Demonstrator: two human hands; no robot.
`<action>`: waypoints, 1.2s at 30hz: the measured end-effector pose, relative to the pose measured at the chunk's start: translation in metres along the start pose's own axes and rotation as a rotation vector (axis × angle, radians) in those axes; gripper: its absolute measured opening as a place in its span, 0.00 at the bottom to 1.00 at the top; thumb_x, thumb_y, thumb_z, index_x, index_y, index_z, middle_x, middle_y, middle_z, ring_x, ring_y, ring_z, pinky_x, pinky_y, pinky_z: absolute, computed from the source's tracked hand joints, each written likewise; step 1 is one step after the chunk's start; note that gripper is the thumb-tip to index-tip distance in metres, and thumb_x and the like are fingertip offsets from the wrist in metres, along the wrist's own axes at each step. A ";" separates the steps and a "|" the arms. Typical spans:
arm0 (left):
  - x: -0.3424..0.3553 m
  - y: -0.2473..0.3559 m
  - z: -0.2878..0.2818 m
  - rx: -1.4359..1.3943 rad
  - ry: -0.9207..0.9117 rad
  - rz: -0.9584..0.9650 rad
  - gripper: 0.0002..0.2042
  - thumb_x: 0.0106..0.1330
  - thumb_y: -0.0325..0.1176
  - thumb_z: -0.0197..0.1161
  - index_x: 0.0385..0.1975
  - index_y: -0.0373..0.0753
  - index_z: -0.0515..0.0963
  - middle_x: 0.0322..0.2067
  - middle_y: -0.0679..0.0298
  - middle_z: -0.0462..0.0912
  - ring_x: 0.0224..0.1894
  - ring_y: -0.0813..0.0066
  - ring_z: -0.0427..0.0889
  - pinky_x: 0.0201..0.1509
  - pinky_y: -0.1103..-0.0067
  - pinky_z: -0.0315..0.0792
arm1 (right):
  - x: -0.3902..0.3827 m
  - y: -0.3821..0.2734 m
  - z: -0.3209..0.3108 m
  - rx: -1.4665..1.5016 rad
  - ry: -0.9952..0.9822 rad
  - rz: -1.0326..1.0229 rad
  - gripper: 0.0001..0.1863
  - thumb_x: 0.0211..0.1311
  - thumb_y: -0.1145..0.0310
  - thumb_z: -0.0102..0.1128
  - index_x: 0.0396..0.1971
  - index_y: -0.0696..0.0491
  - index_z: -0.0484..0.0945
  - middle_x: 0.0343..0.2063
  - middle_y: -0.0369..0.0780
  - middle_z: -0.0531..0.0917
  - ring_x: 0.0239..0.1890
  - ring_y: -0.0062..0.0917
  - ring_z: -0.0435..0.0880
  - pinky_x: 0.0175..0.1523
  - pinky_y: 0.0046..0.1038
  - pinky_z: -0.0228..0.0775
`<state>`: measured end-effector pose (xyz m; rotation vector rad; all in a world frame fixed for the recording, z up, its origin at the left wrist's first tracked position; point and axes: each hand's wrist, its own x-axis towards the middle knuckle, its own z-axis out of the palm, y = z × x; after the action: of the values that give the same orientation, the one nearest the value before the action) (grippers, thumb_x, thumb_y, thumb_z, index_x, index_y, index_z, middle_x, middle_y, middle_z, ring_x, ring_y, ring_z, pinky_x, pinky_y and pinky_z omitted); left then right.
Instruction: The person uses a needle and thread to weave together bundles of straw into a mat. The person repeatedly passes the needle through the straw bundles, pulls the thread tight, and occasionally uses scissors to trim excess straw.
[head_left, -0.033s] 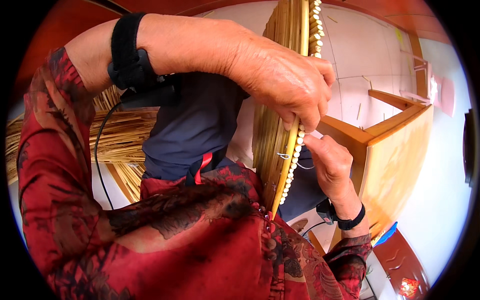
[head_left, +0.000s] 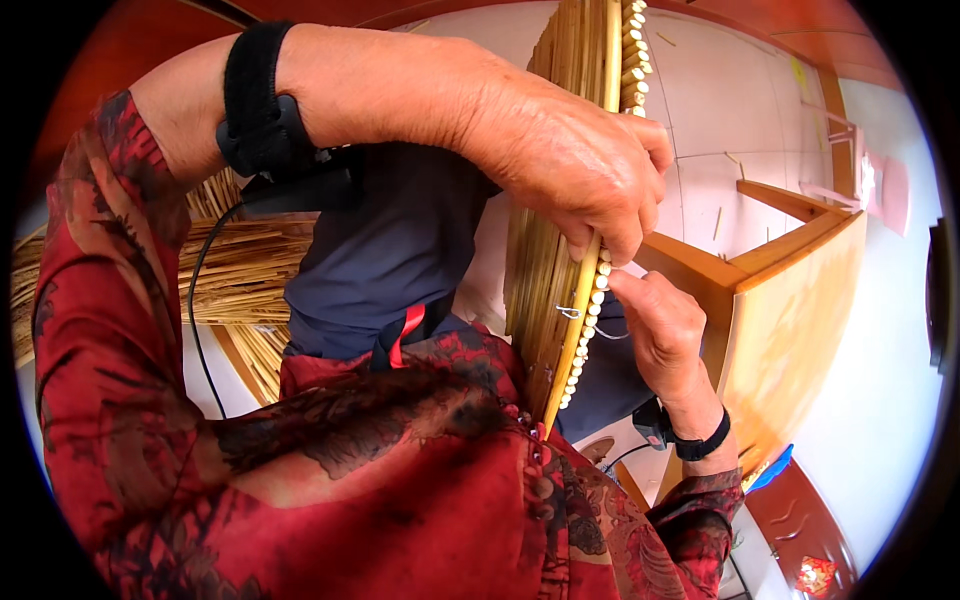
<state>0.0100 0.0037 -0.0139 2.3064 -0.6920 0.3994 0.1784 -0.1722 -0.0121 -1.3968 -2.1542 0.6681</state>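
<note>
Since almost nothing has shifted, work stays at same spot: left hand point(head_left: 600, 185) pinching edge of stalk panel point(head_left: 538, 265), at lap; right hand point(head_left: 665, 325) beside stalk ends point(head_left: 583, 348), grip unclear.

Rough panel point(head_left: 538, 272), apparently woody stalks

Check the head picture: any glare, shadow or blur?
Head view: left hand, right hand and stick bundle look fairly sharp; also head view, the pale surface at far right is nearly washed out; same view, dark shadows cross the red shirt, and the corners are black.
</note>
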 end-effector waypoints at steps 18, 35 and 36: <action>0.000 -0.006 -0.005 0.020 -0.072 -0.007 0.06 0.51 0.33 0.59 0.27 0.42 0.76 0.26 0.67 0.76 0.37 0.68 0.73 0.53 0.69 0.55 | 0.018 -0.026 -0.002 0.039 -0.049 0.241 0.05 0.53 0.79 0.57 0.31 0.57 0.74 0.21 0.42 0.75 0.20 0.32 0.76 0.25 0.26 0.66; 0.090 -0.069 -0.005 -0.230 -0.197 -0.145 0.15 0.50 0.33 0.64 0.38 0.37 0.78 0.31 0.57 0.81 0.34 0.61 0.78 0.37 0.70 0.70 | -0.045 0.022 -0.027 0.187 0.213 0.591 0.06 0.64 0.73 0.48 0.35 0.58 0.72 0.26 0.32 0.71 0.31 0.15 0.68 0.40 0.16 0.61; 0.097 -0.074 -0.005 -0.191 -0.261 -0.194 0.17 0.50 0.34 0.65 0.40 0.38 0.77 0.33 0.59 0.81 0.35 0.64 0.78 0.39 0.72 0.70 | -0.045 0.020 -0.029 0.171 0.212 0.608 0.06 0.64 0.72 0.47 0.35 0.58 0.72 0.28 0.33 0.71 0.33 0.15 0.68 0.42 0.17 0.61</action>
<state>0.1307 0.0175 -0.0048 2.2365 -0.5946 -0.0565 0.2268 -0.2026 -0.0084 -1.9378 -1.4655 0.8472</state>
